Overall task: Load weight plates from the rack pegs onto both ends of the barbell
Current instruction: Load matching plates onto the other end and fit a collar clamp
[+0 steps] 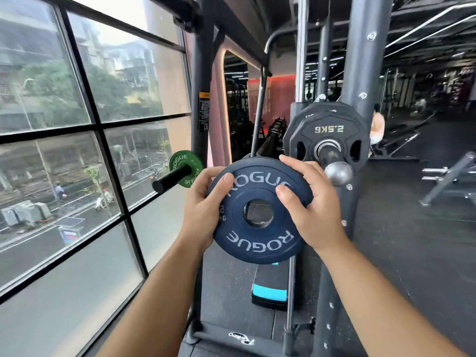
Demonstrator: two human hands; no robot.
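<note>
Mid-frame, both arms reach forward: the left hand and right hand clamp opposite edges of the blue plate, thumbs across its face.

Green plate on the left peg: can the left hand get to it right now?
Probably not yet: the left hand is gripping the blue plate with the right hand. The way to the green plate looks clear.

A round dark blue plate with white ROGUE letters and a hole in the middle is up in the air, its flat face toward the camera. Behind it, black plates marked 2.5KG sit on a peg. A small green plate sits on another peg.
</note>
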